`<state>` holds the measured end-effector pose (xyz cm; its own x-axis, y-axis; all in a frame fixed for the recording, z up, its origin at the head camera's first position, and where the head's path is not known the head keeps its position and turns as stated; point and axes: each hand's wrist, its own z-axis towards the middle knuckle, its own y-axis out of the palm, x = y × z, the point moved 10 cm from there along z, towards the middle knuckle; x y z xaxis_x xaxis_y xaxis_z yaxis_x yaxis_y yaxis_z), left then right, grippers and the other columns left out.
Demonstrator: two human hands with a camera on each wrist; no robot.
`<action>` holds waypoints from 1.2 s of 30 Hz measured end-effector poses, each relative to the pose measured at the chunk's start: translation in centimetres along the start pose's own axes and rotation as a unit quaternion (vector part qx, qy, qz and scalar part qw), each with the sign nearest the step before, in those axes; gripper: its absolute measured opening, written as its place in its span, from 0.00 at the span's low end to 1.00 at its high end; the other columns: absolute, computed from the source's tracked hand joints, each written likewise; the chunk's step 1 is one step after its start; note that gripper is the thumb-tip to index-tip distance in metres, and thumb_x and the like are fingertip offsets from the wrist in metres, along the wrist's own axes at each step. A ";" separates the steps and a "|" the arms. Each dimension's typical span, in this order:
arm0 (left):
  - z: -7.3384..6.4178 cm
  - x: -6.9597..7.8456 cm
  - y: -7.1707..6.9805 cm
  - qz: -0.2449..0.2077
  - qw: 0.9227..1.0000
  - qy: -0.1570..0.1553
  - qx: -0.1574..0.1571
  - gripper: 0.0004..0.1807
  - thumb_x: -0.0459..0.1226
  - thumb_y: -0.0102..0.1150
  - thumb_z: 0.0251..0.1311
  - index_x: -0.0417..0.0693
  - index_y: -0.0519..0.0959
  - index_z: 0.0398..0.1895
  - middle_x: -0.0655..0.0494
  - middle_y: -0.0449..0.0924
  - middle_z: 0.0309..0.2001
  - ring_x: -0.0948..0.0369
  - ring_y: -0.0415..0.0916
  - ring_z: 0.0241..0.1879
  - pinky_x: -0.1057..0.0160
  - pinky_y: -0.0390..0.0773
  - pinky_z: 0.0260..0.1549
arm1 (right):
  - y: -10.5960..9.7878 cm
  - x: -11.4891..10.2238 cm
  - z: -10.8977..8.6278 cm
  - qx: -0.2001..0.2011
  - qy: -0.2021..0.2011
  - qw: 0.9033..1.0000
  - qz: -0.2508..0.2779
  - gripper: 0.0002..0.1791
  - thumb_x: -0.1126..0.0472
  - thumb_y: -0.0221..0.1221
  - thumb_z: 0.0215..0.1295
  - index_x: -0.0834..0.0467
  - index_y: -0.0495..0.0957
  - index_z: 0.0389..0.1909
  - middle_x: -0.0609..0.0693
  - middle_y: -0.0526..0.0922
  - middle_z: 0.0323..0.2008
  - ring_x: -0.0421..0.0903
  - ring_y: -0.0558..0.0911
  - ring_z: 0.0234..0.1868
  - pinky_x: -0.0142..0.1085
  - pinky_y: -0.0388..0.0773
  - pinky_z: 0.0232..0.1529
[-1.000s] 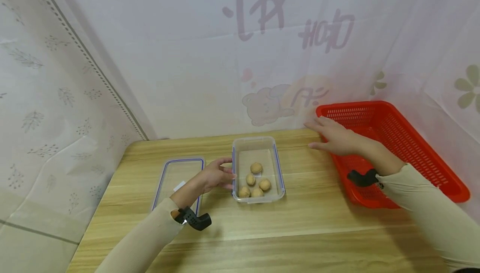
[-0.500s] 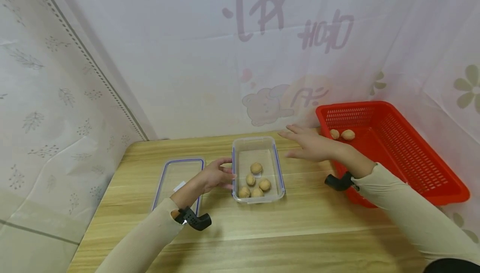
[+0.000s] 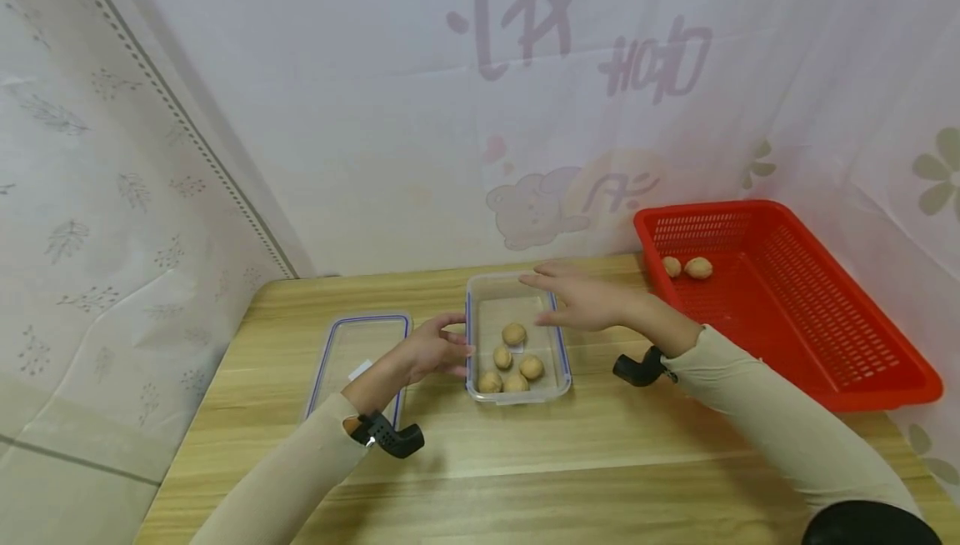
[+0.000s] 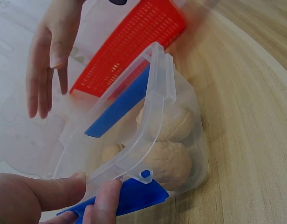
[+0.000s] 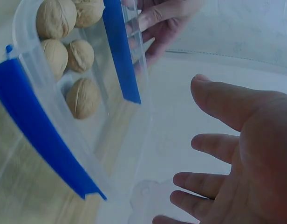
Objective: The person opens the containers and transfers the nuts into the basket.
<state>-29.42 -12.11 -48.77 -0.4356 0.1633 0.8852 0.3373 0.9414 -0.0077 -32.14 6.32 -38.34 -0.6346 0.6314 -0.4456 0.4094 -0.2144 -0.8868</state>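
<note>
the clear container [image 3: 497, 312] sits lidless on the wood-grain surface [image 3: 525, 462], five walnuts [image 3: 531, 367] gathered in its near half. the person's two hands are apart, one to either side of it. the left hand [image 3: 433, 351] rests against the container's left wall from outside, fingers loosely spread by the blue clip [image 4: 139, 195]. the right hand [image 3: 588, 299] hangs above the container's right rim, fingers stretched out, palm bare. left of the container, a blue-edged lid [image 3: 367, 341] lies flat, partly under the left forearm [image 3: 330, 445]. right of the container, apart from it, stands a red basket [image 3: 780, 324] with two more walnuts [image 3: 699, 267] inside, on the side toward the container. behind the container hangs a pale curtain [image 3: 375, 153] printed with a bear [image 3: 532, 212].
</note>
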 end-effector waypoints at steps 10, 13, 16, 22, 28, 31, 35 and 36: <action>0.0 0.1 0.0 -0.001 1.000 0.001 0.004 0.37 0.20 0.57 0.66 0.38 0.57 0.77 0.34 0.71 0.56 0.52 0.80 0.42 0.60 0.91 0.37 | 2.1 0.0 3.3 -0.021 -0.003 0.999 0.050 0.37 0.52 0.59 0.75 0.63 0.59 0.77 0.62 0.63 0.74 0.61 0.61 0.75 0.55 0.62 0.76; 0.0 0.2 0.1 -0.001 1.000 0.005 -0.001 0.37 0.20 0.57 0.66 0.37 0.56 0.77 0.30 0.69 0.59 0.50 0.80 0.44 0.60 0.91 0.37 | 2.9 0.5 4.1 -0.029 0.014 0.997 0.063 0.37 0.51 0.59 0.75 0.65 0.60 0.76 0.62 0.64 0.74 0.61 0.61 0.75 0.54 0.62 0.77; 0.0 0.2 0.2 0.000 1.000 0.007 -0.003 0.38 0.20 0.57 0.66 0.36 0.56 0.77 0.28 0.68 0.60 0.48 0.80 0.46 0.60 0.91 0.36 | 3.7 0.8 4.8 -0.035 0.030 0.994 0.094 0.35 0.54 0.59 0.75 0.68 0.61 0.74 0.63 0.65 0.73 0.62 0.64 0.73 0.54 0.65 0.75; 0.0 0.2 0.1 0.004 1.000 0.008 -0.006 0.38 0.21 0.57 0.67 0.36 0.55 0.77 0.28 0.69 0.60 0.46 0.80 0.48 0.59 0.91 0.38 | 5.6 1.2 5.6 -0.047 0.075 0.982 0.166 0.33 0.63 0.62 0.69 0.69 0.64 0.72 0.66 0.67 0.71 0.66 0.66 0.71 0.55 0.74 0.69; -0.1 0.1 0.1 0.001 1.000 0.004 -0.006 0.38 0.20 0.57 0.67 0.36 0.55 0.77 0.29 0.69 0.59 0.48 0.81 0.45 0.59 0.91 0.38 | 6.8 1.5 6.2 -0.045 0.117 0.983 0.136 0.31 0.71 0.65 0.60 0.69 0.71 0.66 0.66 0.74 0.66 0.64 0.73 0.66 0.50 0.79 0.64; -0.1 0.1 0.1 0.000 1.000 0.003 -0.006 0.38 0.20 0.57 0.66 0.37 0.56 0.77 0.28 0.70 0.60 0.43 0.80 0.48 0.59 0.91 0.37 | 7.2 1.9 6.4 -0.037 0.141 0.982 0.120 0.29 0.71 0.67 0.59 0.68 0.74 0.64 0.64 0.76 0.63 0.61 0.75 0.64 0.47 0.81 0.62; -0.1 0.1 0.1 -0.001 1.000 0.002 -0.005 0.38 0.20 0.57 0.66 0.38 0.56 0.77 0.28 0.69 0.61 0.41 0.79 0.51 0.59 0.91 0.37 | 7.6 2.3 6.8 -0.028 0.169 0.980 0.104 0.27 0.71 0.68 0.59 0.65 0.77 0.61 0.62 0.80 0.59 0.57 0.78 0.59 0.43 0.84 0.54; -0.1 0.1 0.1 -0.001 1.000 0.002 -0.005 0.38 0.20 0.57 0.66 0.38 0.56 0.77 0.28 0.69 0.60 0.42 0.80 0.50 0.59 0.91 0.38 | 7.6 2.4 6.8 -0.028 0.175 0.979 0.101 0.27 0.71 0.67 0.59 0.64 0.78 0.61 0.61 0.80 0.58 0.56 0.79 0.58 0.42 0.83 0.52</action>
<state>-29.35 -12.02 -48.68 -0.4335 0.1600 0.8868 0.3443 0.9389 -0.0011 -35.05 1.12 -47.04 -0.2784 0.7989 -0.5332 0.5446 -0.3260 -0.7728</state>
